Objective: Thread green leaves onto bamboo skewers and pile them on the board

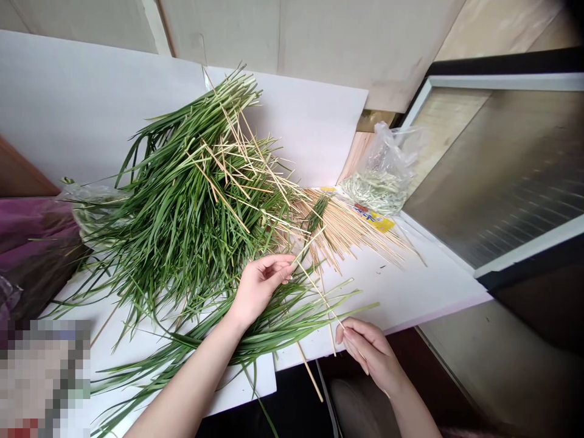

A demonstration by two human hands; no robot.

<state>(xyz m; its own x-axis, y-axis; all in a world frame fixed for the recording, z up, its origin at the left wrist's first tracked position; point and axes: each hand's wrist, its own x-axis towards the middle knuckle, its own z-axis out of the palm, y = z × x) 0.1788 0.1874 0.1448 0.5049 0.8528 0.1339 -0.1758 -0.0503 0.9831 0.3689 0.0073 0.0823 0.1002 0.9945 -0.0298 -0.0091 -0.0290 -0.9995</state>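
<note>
My left hand (261, 287) is closed in a pinch on a garlic chive stalk (312, 241), whose pale end sticks out up and to the right. My right hand (370, 353) grips the near end of a thin bamboo skewer (322, 295). The skewer slants up and left, its far end meeting the stalk beside my left fingertips; whether it pierces the stalk I cannot tell. Under and between my hands lie loose garlic chives (269, 340). Behind my left hand rises a large heap of garlic chives (182, 207), with several skewers (223, 198) strewn on it.
Many bamboo skewers (349, 228) fan out on the white table (438, 283). A clear plastic bag (383, 176) with pale green contents stands at the back right, near a framed glass panel (515, 170). One skewer (310, 372) juts over the front edge. Purple material (36, 228) lies left.
</note>
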